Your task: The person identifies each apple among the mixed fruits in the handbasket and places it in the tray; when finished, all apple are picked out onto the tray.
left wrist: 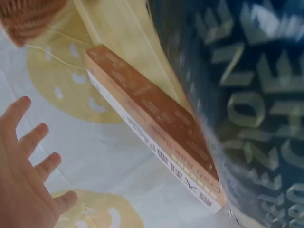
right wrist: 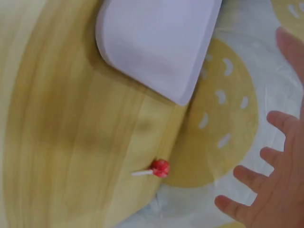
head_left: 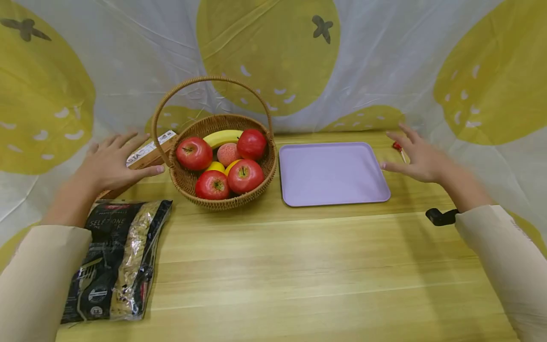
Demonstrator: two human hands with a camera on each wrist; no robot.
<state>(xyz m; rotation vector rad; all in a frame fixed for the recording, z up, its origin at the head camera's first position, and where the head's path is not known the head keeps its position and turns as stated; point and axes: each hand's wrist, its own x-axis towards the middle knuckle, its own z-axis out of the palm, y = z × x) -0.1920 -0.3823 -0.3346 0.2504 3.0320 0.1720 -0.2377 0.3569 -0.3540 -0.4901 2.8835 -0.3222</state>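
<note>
My left hand [head_left: 115, 161] hovers with spread fingers above a long pasta box [head_left: 149, 151], left of a wicker basket [head_left: 222, 204]. Nothing is in its grasp. Inside the basket lie several red apples [head_left: 194, 153], a banana [head_left: 223, 137], a pinkish round fruit [head_left: 228, 154] and yellow fruit partly hidden beneath. Fingers apart and holding nothing, my right hand [head_left: 423, 159] is raised beyond the right end of a lilac tray [head_left: 333, 173]. Close by it, a red lollipop [right wrist: 160, 168] with a white stick lies on the table.
A black bag of pasta [head_left: 115, 261] lies at the left, below my left forearm. A small black object [head_left: 441, 217] shows beside my right sleeve. Behind everything hangs a white cloth [head_left: 376, 57] with yellow fruit prints. The wooden table [head_left: 299, 270] stretches toward me.
</note>
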